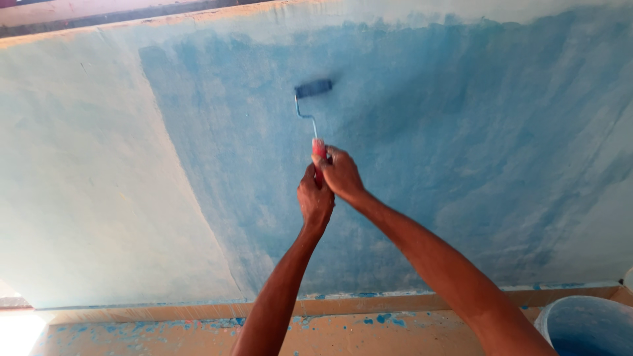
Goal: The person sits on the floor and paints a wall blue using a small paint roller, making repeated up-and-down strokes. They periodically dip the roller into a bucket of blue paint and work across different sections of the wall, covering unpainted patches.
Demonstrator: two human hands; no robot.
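Note:
A small paint roller (314, 88) with a dark blue sleeve, a bent metal stem and a red handle (319, 149) is pressed against the wall (461, 118). Both my hands grip the handle, one above the other: my right hand (341, 174) is higher, my left hand (315, 201) just below it. The wall around the roller is streaked with fresh blue paint; the section at the left (72, 165) is a paler blue-green.
A pale blue paint bucket (585, 324) stands at the bottom right, next to my right forearm. A tan skirting strip and floor (165, 326) spattered with blue paint run along the wall's foot. Bright light enters at the lower left corner.

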